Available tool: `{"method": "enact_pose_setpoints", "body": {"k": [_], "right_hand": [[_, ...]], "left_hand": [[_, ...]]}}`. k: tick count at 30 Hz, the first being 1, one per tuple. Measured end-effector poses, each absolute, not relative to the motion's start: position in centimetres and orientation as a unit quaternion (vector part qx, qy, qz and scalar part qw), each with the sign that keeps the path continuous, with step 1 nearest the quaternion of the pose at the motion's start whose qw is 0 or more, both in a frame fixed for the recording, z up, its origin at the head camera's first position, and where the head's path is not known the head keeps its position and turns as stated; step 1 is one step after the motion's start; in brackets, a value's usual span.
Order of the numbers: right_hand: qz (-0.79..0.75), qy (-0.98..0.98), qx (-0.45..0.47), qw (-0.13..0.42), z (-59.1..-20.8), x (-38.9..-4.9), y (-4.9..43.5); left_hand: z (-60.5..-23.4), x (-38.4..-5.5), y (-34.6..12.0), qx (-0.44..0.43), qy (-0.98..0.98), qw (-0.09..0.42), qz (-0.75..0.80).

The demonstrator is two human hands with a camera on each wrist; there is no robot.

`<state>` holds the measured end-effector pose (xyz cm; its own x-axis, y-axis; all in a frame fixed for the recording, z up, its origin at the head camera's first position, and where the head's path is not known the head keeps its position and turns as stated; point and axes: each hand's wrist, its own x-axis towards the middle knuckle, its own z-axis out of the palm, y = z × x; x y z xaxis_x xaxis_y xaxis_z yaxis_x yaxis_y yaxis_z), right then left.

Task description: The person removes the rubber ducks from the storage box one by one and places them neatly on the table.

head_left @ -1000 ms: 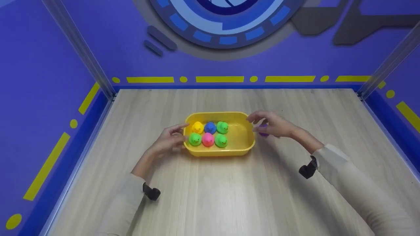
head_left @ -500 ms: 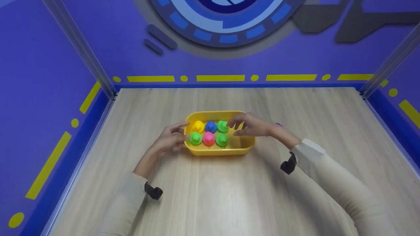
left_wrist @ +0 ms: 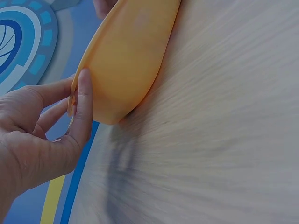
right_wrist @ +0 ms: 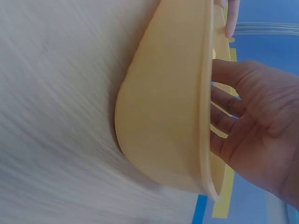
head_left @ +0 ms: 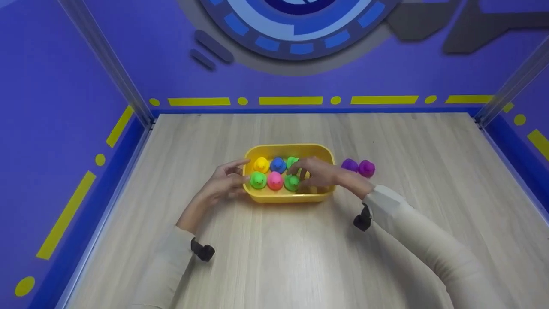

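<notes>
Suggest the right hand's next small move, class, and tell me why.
Probably pinch one of the two green ducks nearest the right hand: it reaches into the yellow tub, the left hand holds the tub's opposite end, and two purple ducks sit outside on the table, where another could join them.

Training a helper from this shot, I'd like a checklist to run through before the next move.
1. Yellow basin upright on the table: ok.
2. Left hand at the basin's left end: ok, touching it.
3. Right hand clear of the basin: not ok, it is inside.
4. Right hand gripping a green duck: cannot tell, contact hidden.
5. Yellow duck, blue duck, pink duck in the basin: ok.
6. Purple ducks outside: ok, right of the basin.
</notes>
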<state>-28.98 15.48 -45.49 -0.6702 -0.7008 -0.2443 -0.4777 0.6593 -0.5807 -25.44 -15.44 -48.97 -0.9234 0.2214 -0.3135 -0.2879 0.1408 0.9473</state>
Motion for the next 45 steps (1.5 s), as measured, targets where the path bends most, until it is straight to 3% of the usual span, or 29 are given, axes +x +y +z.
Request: {"method": "enact_pose_setpoints", "body": {"k": [19, 45], "right_hand": [[-0.159, 0.899, -0.381, 0.149, -47.3, -27.5, 15.1], [-0.146, 0.902, -0.374, 0.156, -46.7, -27.8, 16.5]], "left_hand": [[-49.1, -25.0, -15.2, -0.023, 0.726, 0.194, 0.659], [-48.9, -25.4, -15.3, -0.038, 0.734, 0.194, 0.65]]}}
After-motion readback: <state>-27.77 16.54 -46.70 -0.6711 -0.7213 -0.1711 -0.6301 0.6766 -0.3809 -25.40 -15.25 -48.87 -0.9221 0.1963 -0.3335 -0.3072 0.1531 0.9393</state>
